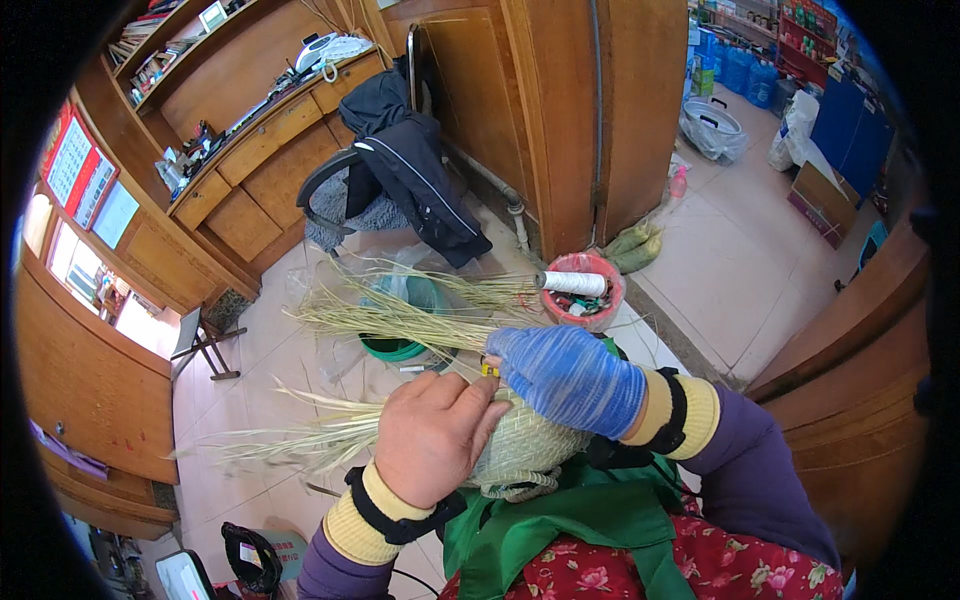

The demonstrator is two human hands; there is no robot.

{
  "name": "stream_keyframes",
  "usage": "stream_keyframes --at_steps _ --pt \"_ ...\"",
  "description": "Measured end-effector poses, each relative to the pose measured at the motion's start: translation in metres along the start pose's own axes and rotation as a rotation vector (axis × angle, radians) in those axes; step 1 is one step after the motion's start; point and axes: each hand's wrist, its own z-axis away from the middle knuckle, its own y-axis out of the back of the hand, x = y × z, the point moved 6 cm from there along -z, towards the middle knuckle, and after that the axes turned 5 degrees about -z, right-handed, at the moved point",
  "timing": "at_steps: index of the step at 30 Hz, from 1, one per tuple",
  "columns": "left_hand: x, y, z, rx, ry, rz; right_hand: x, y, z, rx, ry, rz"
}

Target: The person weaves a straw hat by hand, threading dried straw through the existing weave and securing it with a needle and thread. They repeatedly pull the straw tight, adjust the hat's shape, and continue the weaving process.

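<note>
A pale green woven straw piece [528,440] rests over my lap, its long loose straws [400,318] fanning out to the left in two bundles. My left hand [432,432] is bare, and its bent fingers press on the weave's edge where the straws leave it. Just across from it, my right hand [568,378], in a blue knitted glove with bare fingertips, pinches at the same edge. A small yellow-and-black piece [490,369] shows between the two hands. Whatever lies under the fingertips is mostly hidden. A thick braided rim [520,488] curves along the near side.
A pink tub [612,300] holds a white thread spool [572,284] and small items. Beneath the straws stands a green basin [392,349]. Behind are a chair with a dark jacket [425,185] and a wooden desk [270,140]. A folding stool [205,345] stands left.
</note>
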Motion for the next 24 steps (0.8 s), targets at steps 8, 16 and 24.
stream_keyframes --at_steps 8,16,24 --pt "-0.022 -0.02 0.01 -0.122 0.356 0.676 0.01 -0.005 0.007 0.049 -0.002 -0.035" --pt "-0.012 -0.011 0.01 0.076 0.209 0.478 0.051 -0.005 -0.031 -0.176 -0.507 -1.019" --pt "-0.008 -0.013 0.006 0.096 0.139 0.445 0.057 -0.077 -0.085 -0.781 -0.83 -1.109"
